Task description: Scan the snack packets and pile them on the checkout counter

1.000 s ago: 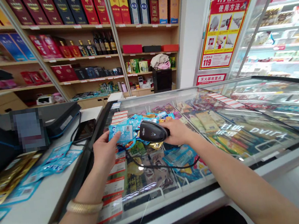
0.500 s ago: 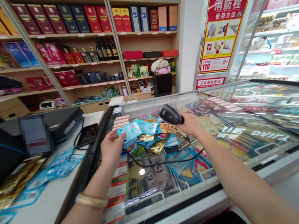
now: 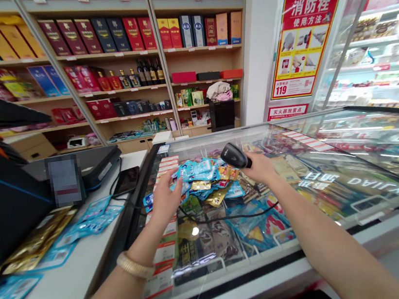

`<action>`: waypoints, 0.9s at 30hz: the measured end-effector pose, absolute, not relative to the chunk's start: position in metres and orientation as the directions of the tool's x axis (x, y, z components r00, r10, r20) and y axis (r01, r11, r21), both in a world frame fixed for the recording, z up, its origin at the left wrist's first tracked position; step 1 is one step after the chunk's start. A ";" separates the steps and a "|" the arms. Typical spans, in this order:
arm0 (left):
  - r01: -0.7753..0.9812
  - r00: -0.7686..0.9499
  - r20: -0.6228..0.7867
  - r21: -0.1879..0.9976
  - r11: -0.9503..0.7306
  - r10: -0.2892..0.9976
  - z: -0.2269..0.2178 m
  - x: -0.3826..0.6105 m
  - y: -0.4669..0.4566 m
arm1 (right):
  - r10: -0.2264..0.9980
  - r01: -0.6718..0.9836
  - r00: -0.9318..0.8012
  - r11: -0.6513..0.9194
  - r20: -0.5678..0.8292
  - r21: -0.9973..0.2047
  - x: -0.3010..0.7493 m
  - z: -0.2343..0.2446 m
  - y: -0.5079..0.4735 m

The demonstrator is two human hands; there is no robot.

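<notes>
My right hand (image 3: 261, 167) grips a black barcode scanner (image 3: 234, 155), held above the glass lid of a chest freezer (image 3: 336, 185); its black cable (image 3: 226, 216) trails back across the glass. My left hand (image 3: 165, 198) reaches to a heap of small snack packets (image 3: 206, 178) lying on the glass, its fingers curled on the near edge of a blue packet (image 3: 184, 186). A gold bracelet (image 3: 134, 266) sits on my left wrist.
A white counter (image 3: 56, 291) at the left carries blue and gold packets (image 3: 84, 223), a black register (image 3: 3, 195) and a phone (image 3: 127, 180). Shelves of boxed bottles (image 3: 117, 57) fill the back wall. A glass-door cooler (image 3: 374, 57) stands at the right.
The scanner has swung away from the blue packet to the right and farther back. My left hand has carried the packet forward down to the heap on the glass.
</notes>
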State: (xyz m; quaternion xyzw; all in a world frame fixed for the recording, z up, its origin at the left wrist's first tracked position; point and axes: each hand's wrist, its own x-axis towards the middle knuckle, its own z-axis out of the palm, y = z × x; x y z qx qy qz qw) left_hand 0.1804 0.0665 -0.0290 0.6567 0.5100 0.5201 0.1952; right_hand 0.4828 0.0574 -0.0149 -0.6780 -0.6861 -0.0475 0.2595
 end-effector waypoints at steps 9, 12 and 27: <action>0.868 -0.130 0.573 0.460 -0.186 0.809 -0.020 0.049 0.007 | 0.883 0.949 -0.043 0.183 0.468 -0.258 0.478 -0.021 0.058; 0.922 -0.215 0.489 0.387 0.011 0.846 -0.018 0.007 0.006 | 0.881 0.950 -0.068 0.200 0.467 -0.240 0.474 -0.023 0.058; 0.924 -0.380 0.096 0.070 0.375 0.920 0.007 0.000 0.066 | 0.877 0.935 -0.091 0.238 0.473 -0.262 0.463 -0.018 0.052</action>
